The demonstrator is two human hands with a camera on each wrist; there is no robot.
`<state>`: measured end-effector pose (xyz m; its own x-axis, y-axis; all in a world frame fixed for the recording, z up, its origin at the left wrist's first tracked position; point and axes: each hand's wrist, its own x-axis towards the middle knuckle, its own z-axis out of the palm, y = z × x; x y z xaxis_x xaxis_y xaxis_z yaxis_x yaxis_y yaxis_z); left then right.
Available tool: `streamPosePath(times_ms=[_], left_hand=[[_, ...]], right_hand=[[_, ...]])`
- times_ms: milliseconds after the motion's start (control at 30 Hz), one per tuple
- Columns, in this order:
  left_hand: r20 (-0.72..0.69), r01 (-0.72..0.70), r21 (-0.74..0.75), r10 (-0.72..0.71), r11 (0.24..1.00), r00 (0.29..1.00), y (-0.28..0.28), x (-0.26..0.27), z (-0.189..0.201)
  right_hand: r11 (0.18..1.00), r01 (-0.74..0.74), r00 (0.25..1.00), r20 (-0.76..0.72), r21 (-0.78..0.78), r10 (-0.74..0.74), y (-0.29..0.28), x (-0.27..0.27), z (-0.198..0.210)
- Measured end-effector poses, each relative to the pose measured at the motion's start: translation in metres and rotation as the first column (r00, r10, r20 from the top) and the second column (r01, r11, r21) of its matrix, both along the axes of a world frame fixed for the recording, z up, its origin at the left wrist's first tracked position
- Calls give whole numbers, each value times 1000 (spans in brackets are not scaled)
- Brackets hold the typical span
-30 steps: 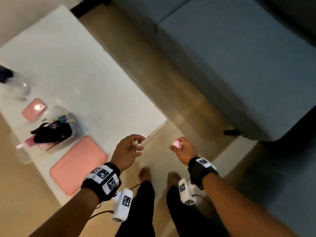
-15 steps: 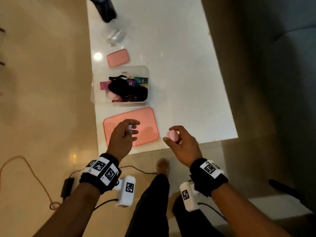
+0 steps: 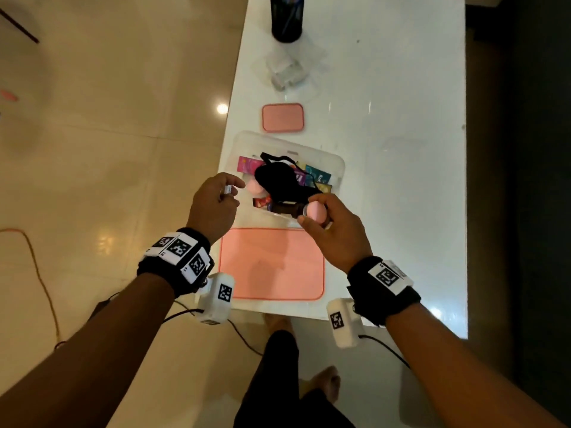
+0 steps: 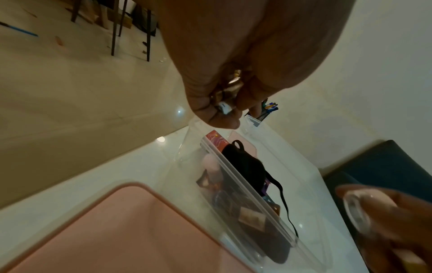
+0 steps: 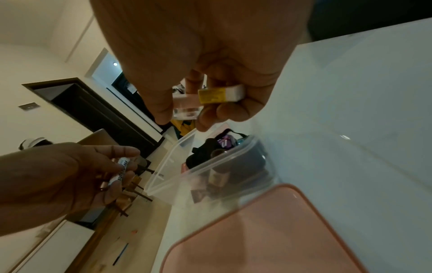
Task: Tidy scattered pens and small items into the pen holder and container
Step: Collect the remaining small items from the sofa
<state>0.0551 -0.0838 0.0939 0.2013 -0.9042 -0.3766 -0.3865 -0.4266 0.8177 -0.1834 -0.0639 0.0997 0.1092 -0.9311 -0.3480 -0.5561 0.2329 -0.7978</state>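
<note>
Head view first: a second ago I was facing mostly floor and sofa with the table off at the left of the frame, and now I'm standing square at its near end with both hands up over the clear container (image 3: pixel 338 168). So the carrying bit is basically done and I reckon dropping things in is next. My left hand (image 3: pixel 213 208) is pinching a little white tube (image 3: pixel 227 189) at the container's left edge, fingers curled round it. My right hand (image 3: pixel 332 231) is gripping a pink round item (image 3: pixel 315 212) over the near rim, above centre frame. The big pink lid (image 3: pixel 272 264) is lying flat below it, and the pen holder (image 3: pixel 287 18) is standing upright at the top edge.

Left wrist view: the tube (image 4: pixel 224 108) is showing only its white end between my fingertips (image 4: pixel 222 120), pointing down toward the container (image 4: pixel 301 166) in the middle of the frame. Can't tell its full length from here.

Right wrist view: my fingers (image 5: pixel 224 109) are clamping a pinkish clear-capped piece plus a yellow-labelled block (image 5: pixel 219 94), long side running left-right across the upper middle. At the left, the tube (image 5: pixel 120 170) is running top to bottom, tilted slightly, with printed text along it.
</note>
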Motion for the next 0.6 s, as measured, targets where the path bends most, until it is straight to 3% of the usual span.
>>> streamPosePath(times_ms=[233,333,433,500,600], left_hand=[[123,-72,-30,75,997,990,-16,26,-25],[123,-66,-7,66,998,990,-14,33,-34],[115,-36,5,35,999,993,-10,35,-40],[124,-23,36,18,999,992,-10,37,-42],[140,-14,67,4,998,990,-8,36,-40]], right_hand=[[973,-227,972,-55,34,229,-89,80,-18],[901,-417,869,-235,121,434,-110,106,-41],[834,-518,758,-349,190,551,-115,120,-58],[801,-552,727,-339,229,598,-115,121,-64],[796,-561,739,-295,227,605,-115,115,-64]])
